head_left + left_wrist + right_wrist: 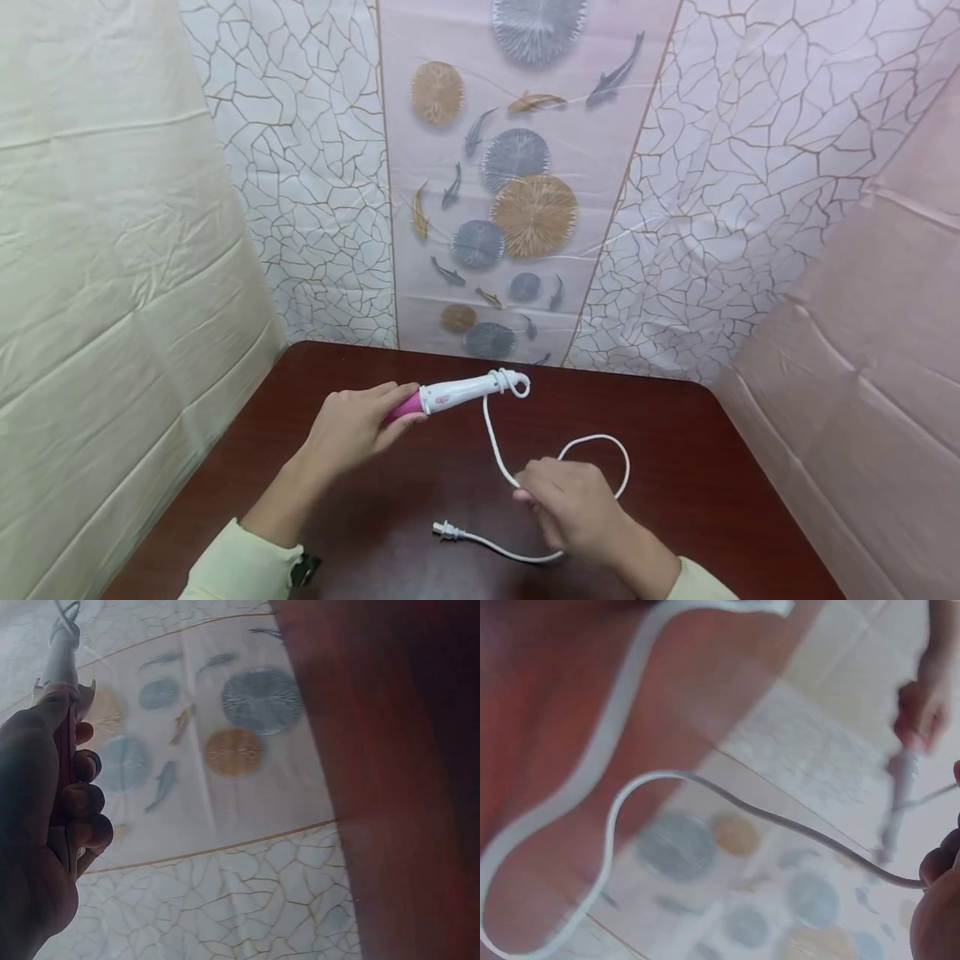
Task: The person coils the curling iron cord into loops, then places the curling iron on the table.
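My left hand [352, 425] grips a slim hair styling iron [465, 392] by its pink end, its fingers curled round that part in the left wrist view. The white handle points right and slightly up, above the table. A few turns of white power cord [492, 433] are wound about the handle's far tip. From there the cord drops to my right hand [577, 504], which pinches it lower down. Beyond that hand the cord bows out in a loop, and its two-prong plug [447, 530] lies to the left. Fingers hide most of the pink part.
Both hands are over a dark red-brown table [360, 367]. Behind it hangs a cloth [315, 167] printed with fish, round shapes and crackle lines. Pale cloth walls [112, 292] stand at left and right. A dark watch or band [304, 569] shows at the left cuff.
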A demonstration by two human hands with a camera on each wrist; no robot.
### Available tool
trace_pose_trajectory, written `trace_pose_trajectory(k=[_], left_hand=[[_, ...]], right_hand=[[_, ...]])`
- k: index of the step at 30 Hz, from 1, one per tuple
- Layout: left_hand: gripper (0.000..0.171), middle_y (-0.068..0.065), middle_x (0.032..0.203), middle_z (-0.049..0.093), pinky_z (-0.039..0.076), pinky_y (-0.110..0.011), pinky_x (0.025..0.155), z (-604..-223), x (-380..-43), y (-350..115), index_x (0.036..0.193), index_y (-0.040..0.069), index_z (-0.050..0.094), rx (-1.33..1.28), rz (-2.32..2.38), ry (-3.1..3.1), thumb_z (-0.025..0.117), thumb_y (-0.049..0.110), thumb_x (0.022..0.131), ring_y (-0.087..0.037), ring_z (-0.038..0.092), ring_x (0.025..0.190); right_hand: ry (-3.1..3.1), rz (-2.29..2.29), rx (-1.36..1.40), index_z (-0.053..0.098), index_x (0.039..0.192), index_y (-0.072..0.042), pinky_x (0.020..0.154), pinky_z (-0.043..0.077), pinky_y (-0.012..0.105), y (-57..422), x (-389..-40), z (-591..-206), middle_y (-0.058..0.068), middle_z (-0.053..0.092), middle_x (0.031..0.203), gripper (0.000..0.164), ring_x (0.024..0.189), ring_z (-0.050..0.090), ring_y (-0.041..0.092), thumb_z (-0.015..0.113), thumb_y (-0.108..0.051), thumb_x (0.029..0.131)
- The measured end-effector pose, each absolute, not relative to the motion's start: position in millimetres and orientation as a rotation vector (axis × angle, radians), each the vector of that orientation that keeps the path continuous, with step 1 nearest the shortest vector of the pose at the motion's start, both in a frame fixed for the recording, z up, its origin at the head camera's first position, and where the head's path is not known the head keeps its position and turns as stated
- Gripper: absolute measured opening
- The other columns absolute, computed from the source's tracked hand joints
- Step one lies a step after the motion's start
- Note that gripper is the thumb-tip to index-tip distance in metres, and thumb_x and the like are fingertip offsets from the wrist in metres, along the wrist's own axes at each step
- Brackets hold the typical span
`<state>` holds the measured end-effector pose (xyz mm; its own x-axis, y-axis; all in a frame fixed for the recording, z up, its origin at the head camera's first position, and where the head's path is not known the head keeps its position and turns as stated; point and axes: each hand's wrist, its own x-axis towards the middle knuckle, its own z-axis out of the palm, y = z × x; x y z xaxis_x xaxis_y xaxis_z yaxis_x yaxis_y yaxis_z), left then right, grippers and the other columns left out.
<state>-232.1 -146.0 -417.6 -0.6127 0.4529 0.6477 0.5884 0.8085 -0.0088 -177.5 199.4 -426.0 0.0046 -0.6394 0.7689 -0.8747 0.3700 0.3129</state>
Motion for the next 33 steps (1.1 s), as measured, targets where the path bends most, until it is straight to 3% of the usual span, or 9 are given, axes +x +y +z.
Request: trace_pose_trajectory(k=[7,14,22,33], left_hand=[[0.044,0.010,0.095,0.076,0.034,-0.023,0.053,-426,-233,-147,0.132,0.025,0.078,-0.809,-0.267,-2.373,0.081,0.051,0.098,-0.005,0.046,0.058],[0.044,0.011,0.091,0.073,0.033,-0.024,0.054,-420,-231,-152,0.131,0.025,0.078,-0.789,-0.298,-2.361,0.084,0.050,0.096,-0.005,0.045,0.058],[0.043,0.011,0.094,0.076,0.035,-0.023,0.055,-417,-231,-151,0.133,0.025,0.077,-0.854,-0.272,-2.380,0.081,0.051,0.098,-0.005,0.047,0.059],[0.041,0.013,0.084,0.064,0.036,-0.023,0.053,-403,-232,-146,0.129,0.026,0.078,-1.005,-0.196,-2.228,0.081,0.051,0.098,-0.004,0.045,0.059]], right_hand=[[-1.578,0.267,1.294,0.071,0.092,-0.006,0.056,0.056,0.024,206,-188,-375,-0.004,0.061,0.073,0.033,0.060,0.058,0.009,0.051,-0.015,0.117],[-1.574,0.272,1.198,0.071,0.088,-0.006,0.057,0.058,0.031,217,-191,-358,-0.003,0.063,0.071,0.039,0.057,0.059,0.010,0.051,-0.021,0.118],[-1.517,0.276,1.235,0.068,0.084,-0.005,0.047,0.037,0.019,210,-189,-343,-0.005,0.047,0.067,0.042,0.056,0.040,0.006,0.051,-0.022,0.118],[-1.494,0.221,1.247,0.070,0.086,-0.004,0.048,0.038,0.021,209,-184,-321,-0.002,0.055,0.070,0.041,0.057,0.043,0.009,0.054,-0.024,0.118]])
